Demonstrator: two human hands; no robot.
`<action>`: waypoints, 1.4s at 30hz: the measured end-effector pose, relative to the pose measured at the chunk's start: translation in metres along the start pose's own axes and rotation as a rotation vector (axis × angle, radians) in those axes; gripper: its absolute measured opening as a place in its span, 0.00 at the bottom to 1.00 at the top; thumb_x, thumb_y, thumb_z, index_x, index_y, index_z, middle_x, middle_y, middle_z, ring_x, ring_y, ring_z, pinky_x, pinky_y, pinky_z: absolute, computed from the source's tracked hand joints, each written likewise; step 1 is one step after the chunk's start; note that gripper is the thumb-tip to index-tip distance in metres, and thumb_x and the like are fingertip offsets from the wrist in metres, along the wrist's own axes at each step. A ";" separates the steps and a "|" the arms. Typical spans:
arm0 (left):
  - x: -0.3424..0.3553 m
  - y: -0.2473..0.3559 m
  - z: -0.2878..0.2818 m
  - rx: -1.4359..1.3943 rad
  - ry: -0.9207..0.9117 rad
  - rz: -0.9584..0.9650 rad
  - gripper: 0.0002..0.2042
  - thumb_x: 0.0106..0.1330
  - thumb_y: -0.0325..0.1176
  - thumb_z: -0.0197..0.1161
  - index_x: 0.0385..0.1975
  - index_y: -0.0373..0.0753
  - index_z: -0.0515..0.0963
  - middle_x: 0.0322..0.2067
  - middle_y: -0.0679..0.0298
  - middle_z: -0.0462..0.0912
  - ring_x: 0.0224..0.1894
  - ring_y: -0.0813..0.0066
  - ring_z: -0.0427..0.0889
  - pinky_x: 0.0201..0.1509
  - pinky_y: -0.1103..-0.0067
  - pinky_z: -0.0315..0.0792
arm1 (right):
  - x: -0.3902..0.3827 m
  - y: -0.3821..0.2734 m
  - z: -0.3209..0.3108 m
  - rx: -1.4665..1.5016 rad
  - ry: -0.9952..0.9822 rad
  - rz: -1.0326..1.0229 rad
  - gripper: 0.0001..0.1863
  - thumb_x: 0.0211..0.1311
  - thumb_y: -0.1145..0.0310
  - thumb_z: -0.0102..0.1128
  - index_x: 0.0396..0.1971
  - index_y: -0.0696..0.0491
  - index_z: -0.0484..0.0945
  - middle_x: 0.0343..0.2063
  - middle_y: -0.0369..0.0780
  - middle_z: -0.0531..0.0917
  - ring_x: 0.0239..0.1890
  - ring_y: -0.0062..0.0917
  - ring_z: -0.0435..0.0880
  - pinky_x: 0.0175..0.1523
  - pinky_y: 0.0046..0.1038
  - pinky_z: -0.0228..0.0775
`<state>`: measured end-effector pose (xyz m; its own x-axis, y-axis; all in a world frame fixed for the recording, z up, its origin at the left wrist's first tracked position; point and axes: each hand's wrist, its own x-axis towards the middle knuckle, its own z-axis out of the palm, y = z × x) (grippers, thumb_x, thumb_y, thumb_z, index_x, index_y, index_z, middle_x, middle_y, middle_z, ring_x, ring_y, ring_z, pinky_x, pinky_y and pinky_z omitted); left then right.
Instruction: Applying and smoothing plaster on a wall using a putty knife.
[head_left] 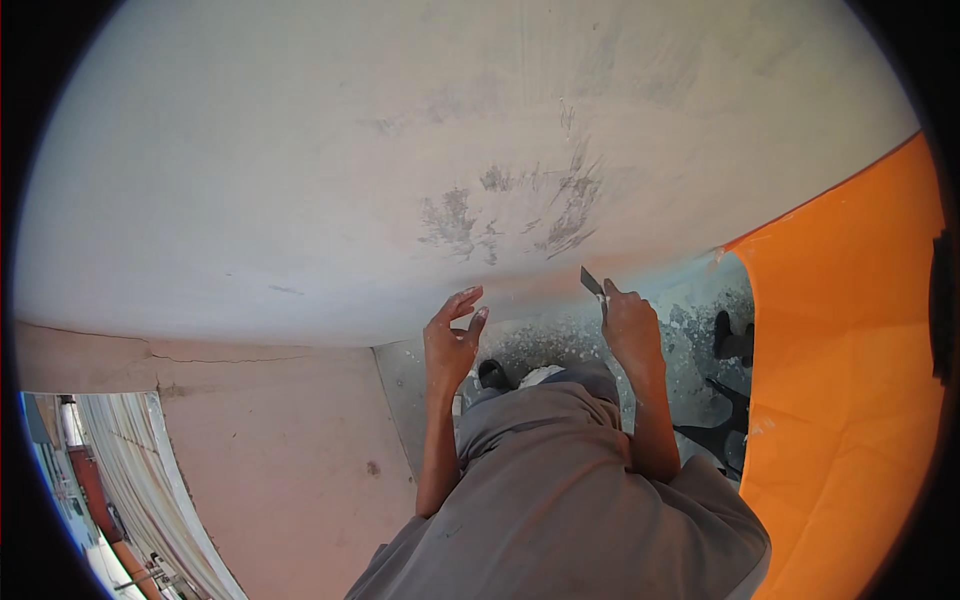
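Observation:
My left hand [452, 335] is raised just below the patched area of the pale wall [250, 170], its fingers bent but apart, empty and smudged with white. My right hand [628, 325] grips a putty knife [592, 282] with a dark, flat blade angled up toward the wall. Dark, scratchy smudges [510, 215] show on the wall above both hands. I cannot tell whether the blade touches the surface.
A pink wall [270, 430] with a cracked upper band and a curtained opening [125, 460] lie at left. An orange sheet [840, 380] hangs at right. Below are the speckled floor [675, 320], dark footwear [727, 335] and a black legged object [725, 420] beside my body.

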<state>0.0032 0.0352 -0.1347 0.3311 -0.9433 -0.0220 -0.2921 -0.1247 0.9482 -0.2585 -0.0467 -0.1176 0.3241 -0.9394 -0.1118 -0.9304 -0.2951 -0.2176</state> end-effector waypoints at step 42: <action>0.048 0.113 -0.033 -0.147 -0.132 -0.050 0.11 0.74 0.32 0.62 0.45 0.31 0.86 0.20 0.73 0.79 0.23 0.91 0.68 0.24 0.84 0.63 | 0.017 -0.184 0.004 1.923 0.074 0.035 0.11 0.82 0.66 0.44 0.53 0.54 0.71 0.18 0.29 0.69 0.16 0.09 0.64 0.17 0.19 0.53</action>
<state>0.0158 -0.0136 -0.0186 0.2183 -0.9705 -0.1025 -0.1411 -0.1353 0.9807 -0.0811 -0.0076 -0.0836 0.2574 -0.9594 -0.1157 0.4923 0.2332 -0.8386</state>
